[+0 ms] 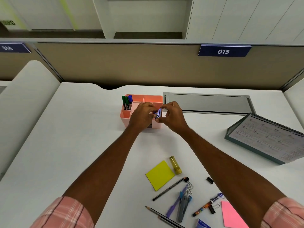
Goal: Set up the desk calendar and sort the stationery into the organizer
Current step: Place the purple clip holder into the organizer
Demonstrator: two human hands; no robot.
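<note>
White desk (pixel 69 145): nearest, yellow sticky notes (pixel 160 175) lie well before the pink organizer (pixel 146 100). Over its front compartments, left hand (pixel 141 115) and right hand (pixel 172 116) together pinch a small blue clip (pixel 159 112). Desk calendar (pixel 269 139) stands to its right.

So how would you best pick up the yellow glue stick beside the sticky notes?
Probably pinch the glue stick across the middle of its round barrel, coming from above. It lies flat on the desk, one long side close along the yellow notes, so put one finger in that narrow gap and the other on the free right side.
</note>
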